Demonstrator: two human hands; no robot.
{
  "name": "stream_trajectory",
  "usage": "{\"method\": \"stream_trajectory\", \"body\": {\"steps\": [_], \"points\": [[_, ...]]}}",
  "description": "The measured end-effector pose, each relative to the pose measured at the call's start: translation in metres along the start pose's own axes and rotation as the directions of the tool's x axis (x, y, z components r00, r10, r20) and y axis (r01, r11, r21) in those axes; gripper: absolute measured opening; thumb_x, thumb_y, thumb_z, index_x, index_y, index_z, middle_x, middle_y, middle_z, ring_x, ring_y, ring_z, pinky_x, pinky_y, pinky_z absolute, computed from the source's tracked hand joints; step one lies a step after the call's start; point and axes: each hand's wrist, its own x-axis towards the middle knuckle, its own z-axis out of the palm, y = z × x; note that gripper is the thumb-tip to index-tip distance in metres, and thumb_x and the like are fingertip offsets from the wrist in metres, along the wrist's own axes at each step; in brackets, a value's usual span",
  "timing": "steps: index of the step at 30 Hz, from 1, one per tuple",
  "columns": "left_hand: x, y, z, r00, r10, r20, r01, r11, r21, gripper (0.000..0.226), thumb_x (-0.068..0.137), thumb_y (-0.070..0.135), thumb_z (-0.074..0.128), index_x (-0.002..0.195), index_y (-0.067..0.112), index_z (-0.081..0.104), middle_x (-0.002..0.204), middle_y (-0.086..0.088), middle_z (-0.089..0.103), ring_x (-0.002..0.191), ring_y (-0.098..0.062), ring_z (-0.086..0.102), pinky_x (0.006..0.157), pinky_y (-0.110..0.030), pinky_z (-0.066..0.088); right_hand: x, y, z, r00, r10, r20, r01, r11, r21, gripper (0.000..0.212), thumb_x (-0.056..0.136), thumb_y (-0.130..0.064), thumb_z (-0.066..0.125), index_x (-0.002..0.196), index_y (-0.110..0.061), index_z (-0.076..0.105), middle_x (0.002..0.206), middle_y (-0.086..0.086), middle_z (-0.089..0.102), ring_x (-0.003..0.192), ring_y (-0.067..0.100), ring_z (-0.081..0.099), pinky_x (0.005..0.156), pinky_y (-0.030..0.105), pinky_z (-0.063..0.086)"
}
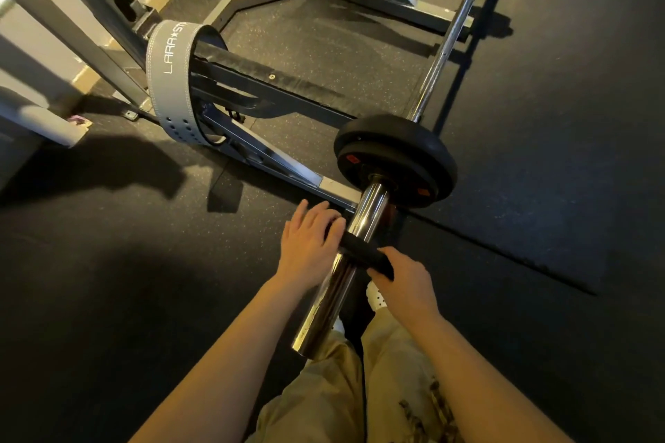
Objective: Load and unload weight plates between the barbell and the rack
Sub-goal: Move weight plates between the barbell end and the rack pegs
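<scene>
Plates (396, 158) on sleeve (345, 262): heavy, rigid; I grip rims; left hand (309, 244) flat, right hand (403, 280) pinching strap (363, 253).

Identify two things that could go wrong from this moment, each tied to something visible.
1. The black collar sits mid-sleeve, apart from the black weight plates. If left there, the plates could slide outward along the chrome barbell sleeve.
2. The right hand grips one end of the collar while the left hand lies open against the other end; fingers could get pinched as it closes.
</scene>
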Motion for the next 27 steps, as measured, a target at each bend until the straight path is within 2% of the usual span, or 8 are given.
{"method": "stream_trajectory", "body": {"steps": [3, 5, 8, 10, 13, 19, 24, 27], "points": [[0.018, -0.008, -0.019, 0.989, -0.148, -0.005, 0.146, 0.982, -0.123, 0.05, 0.101, 0.05, 0.028, 0.142, 0.026, 0.042, 0.157, 0.001, 0.026, 0.149, -0.019, 0.002, 0.121, -0.044, 0.003, -0.001, 0.017, -0.003, 0.996, 0.084, 0.037, -0.088, 0.989, 0.122, 0.033, 0.092, -0.023, 0.062, 0.124, -0.027, 0.054, 0.106, -0.014, 0.055, 0.113, 0.008, 0.053, 0.099, 0.03, 0.042], [0.023, -0.006, -0.024, 0.985, -0.165, 0.057, 0.17, 0.979, -0.111, 0.05, 0.1, 0.051, 0.03, 0.14, 0.025, 0.044, 0.152, 0.001, 0.034, 0.148, -0.022, 0.009, 0.12, -0.044, 0.009, 0.0, 0.026, -0.003, 0.988, 0.132, 0.082, -0.141, 0.984, 0.109, 0.036, 0.091, -0.028, 0.062, 0.126, -0.03, 0.053, 0.109, -0.013, 0.057, 0.116, 0.011, 0.053, 0.1, 0.032, 0.042], [0.014, 0.004, -0.02, 0.987, -0.04, 0.154, 0.035, 0.999, 0.038, 0.042, 0.101, 0.051, 0.027, 0.105, 0.024, 0.059, 0.103, 0.005, 0.059, 0.107, -0.019, 0.055, 0.096, -0.036, 0.042, 0.005, 0.038, -0.003, 0.969, 0.206, 0.134, -0.211, 0.977, 0.022, 0.047, 0.091, -0.035, 0.061, 0.136, -0.031, 0.046, 0.127, -0.004, 0.057, 0.123, 0.016, 0.05, 0.104, 0.037, 0.041], [0.005, 0.005, -0.015, 0.994, 0.066, 0.086, -0.079, 0.983, 0.168, 0.044, 0.101, 0.052, 0.023, 0.089, 0.025, 0.056, 0.083, 0.01, 0.054, 0.085, -0.008, 0.052, 0.085, -0.031, 0.044, 0.01, 0.042, -0.005, 0.964, 0.216, 0.154, -0.208, 0.976, -0.067, 0.056, 0.089, -0.038, 0.063, 0.14, -0.03, 0.042, 0.135, -0.001, 0.054, 0.125, 0.018, 0.049, 0.105, 0.039, 0.041], [-0.005, 0.0, -0.005, 0.988, 0.151, 0.023, -0.152, 0.966, 0.209, 0.049, 0.098, 0.054, 0.014, 0.092, 0.029, 0.055, 0.087, 0.014, 0.053, 0.091, -0.006, 0.049, 0.092, -0.031, 0.042, 0.013, 0.032, -0.01, 0.987, 0.115, 0.115, -0.104, 0.99, -0.093, 0.069, 0.08, -0.04, 0.073, 0.14, -0.03, 0.041, 0.135, -0.006, 0.05, 0.123, 0.015, 0.048, 0.103, 0.039, 0.043], [-0.006, 0.002, -0.002, 0.98, 0.189, 0.066, -0.2, 0.935, 0.292, 0.06, 0.094, 0.053, 0.003, 0.1, 0.027, 0.057, 0.09, 0.013, 0.053, 0.097, -0.011, 0.053, 0.097, -0.032, 0.039, 0.01, -0.014, 0.006, 0.989, -0.144, 0.029, 0.146, 0.983, -0.115, 0.026, 0.091, -0.033, 0.062, 0.116, -0.031, 0.055, 0.101, -0.018, 0.053, 0.091, -0.002, 0.052, 0.079, 0.018, 0.042], [-0.008, 0.018, -0.018, 0.952, 0.266, 0.149, -0.302, 0.891, 0.338, 0.055, 0.095, 0.048, 0.008, 0.102, 0.024, 0.057, 0.092, 0.007, 0.058, 0.09, -0.01, 0.052, 0.09, -0.03, 0.042, -0.001, 0.002, 0.018, 0.988, -0.134, -0.082, 0.133, 0.991, -0.019, 0.024, 0.092, -0.033, 0.06, 0.116, -0.032, 0.055, 0.096, -0.018, 0.057, 0.087, -0.007, 0.053, 0.09, 0.026, 0.048], [-0.007, 0.02, -0.027, 0.96, 0.273, 0.062, -0.278, 0.955, 0.104, 0.031, 0.101, 0.04, 0.029, 0.09, 0.025, 0.055, 0.086, 0.01, 0.054, 0.083, -0.005, 0.05, 0.085, -0.027, 0.043, -0.003, 0.014, 0.021, 0.992, -0.086, -0.093, 0.087, 0.996, 0.008, 0.024, 0.092, -0.035, 0.059, 0.115, -0.038, 0.051, 0.097, -0.018, 0.06, 0.098, -0.001, 0.057, 0.107, 0.042, 0.037]]}}
